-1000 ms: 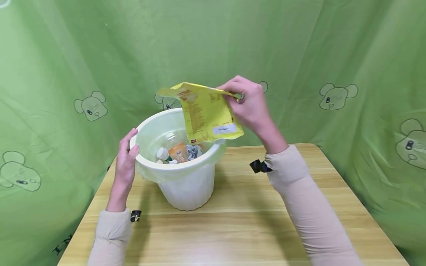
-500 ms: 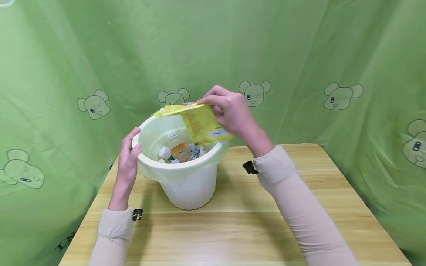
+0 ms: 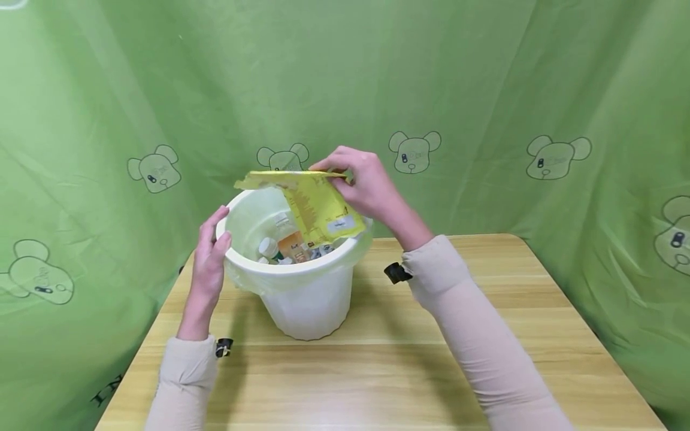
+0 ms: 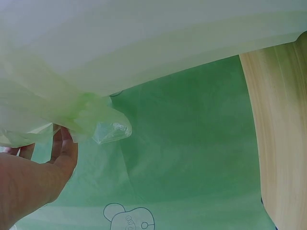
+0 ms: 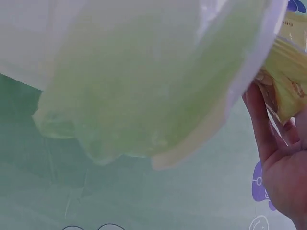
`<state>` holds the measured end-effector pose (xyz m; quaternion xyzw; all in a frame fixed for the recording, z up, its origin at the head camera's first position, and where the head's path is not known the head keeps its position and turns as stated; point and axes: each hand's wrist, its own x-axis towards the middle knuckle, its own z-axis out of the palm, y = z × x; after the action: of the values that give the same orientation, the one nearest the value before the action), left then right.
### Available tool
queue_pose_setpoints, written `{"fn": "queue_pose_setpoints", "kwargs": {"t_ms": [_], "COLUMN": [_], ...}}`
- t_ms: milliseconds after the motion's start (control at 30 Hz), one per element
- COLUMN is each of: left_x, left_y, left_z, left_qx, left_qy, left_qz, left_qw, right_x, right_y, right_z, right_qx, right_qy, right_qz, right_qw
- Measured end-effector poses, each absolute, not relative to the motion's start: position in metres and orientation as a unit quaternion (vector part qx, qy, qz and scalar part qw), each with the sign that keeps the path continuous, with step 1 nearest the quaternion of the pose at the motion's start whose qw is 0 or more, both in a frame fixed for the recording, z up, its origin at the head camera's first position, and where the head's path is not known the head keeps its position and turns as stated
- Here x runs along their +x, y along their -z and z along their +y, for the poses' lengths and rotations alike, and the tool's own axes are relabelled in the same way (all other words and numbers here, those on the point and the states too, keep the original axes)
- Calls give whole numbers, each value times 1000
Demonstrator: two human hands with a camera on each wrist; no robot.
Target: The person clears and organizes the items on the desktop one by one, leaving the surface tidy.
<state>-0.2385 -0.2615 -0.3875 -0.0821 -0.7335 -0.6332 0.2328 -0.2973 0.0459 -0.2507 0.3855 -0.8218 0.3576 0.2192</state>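
A white trash bin (image 3: 291,269), lined with a thin pale green bag (image 3: 249,280), stands tilted on the table in the head view. My left hand (image 3: 209,260) grips its left rim between thumb and fingers; the left wrist view shows the fingers by the bag's overhang. Over the bin's right side, my right hand (image 3: 363,182) pinches the top edge of a yellow printed packet (image 3: 322,212), whose lower end hangs down inside the rim. Inside the bin lie an orange-labelled bottle (image 3: 293,246), a white-capped bottle (image 3: 268,246) and some crumpled paper (image 3: 325,249).
The wooden table (image 3: 345,383) extends in front of the bin and off to its right. Green curtains (image 3: 345,72) printed with bear heads hang behind and on both sides. Bunched bag plastic (image 4: 108,124) sticks out below the rim in the left wrist view.
My right hand has moved left and down with the yellow packet, bringing its lower end into the bin. The left hand keeps its grip on the rim.
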Motion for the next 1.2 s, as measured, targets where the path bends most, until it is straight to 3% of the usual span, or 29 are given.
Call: {"fn": "queue_pose_setpoints", "kwargs": {"t_ms": [200,567,1200], "left_x": [-239,-241,-241], "left_y": [388,390,389], "left_z": [-262,-263,-263], "left_qx": [-86,-97,-103], "left_qy": [633,634,635], "left_qz": [-731,-727,-726], "left_qw": [239,246,245], "right_x": [-302,-312,-320], "right_y": [260,283,282], "right_z": [44,40,32], "right_qx": [382,445,468], "right_qy": [-305,-258,-209], "right_qz": [-851,-853,-857], "right_qw": [194,88,-53]}}
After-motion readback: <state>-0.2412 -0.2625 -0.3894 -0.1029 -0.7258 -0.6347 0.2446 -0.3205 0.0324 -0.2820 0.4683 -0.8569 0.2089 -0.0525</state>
